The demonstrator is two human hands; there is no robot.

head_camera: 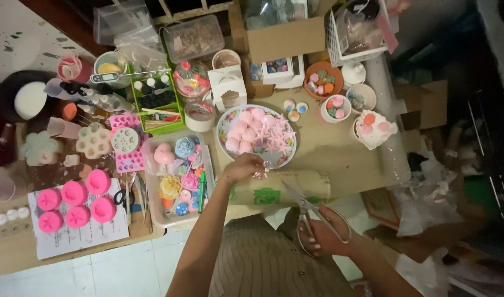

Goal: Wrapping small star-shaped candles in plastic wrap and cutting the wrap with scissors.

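Pink dominates the plate point(225, 122), my landmark for everything below. On it I see rounded pink pieces heaped on the half away from me and thin pink strips scattered on the nearer half; the rim is floral.

Left of the plate, a clear tray point(153, 165) holds flower-shaped pieces in pink, blue and yellow plus small balls, with a green pen point(201, 185) lying at its plate-side edge. Further left, a paper sheet point(81, 234) carries six bright pink moulds point(75, 193). Beyond the plate and left, a green crate point(178, 110) holds small bottles. Just left of the plate stands a tape roll point(199, 115). Right of the plate, a white cup point(335, 108) and a terracotta bowl point(323, 78) contain small coloured pieces. Beyond the plate sits a cardboard box point(285, 37).

My left hand point(242, 168) rests at the plate's near rim, fingers curled down onto something small; I cannot tell what it pinches. Directly below it, a paper roll point(279, 192) lies at the table edge, its long axis running left to right, with green print on its side.

My right hand point(324, 237) is below and right of the plate, off the table, fingers closed through the handles of the scissors point(304, 204). The blades are parted slightly. Their long axis is diagonal, tips pointing up-left toward the roll and plate; the tips overlap the roll's near edge.
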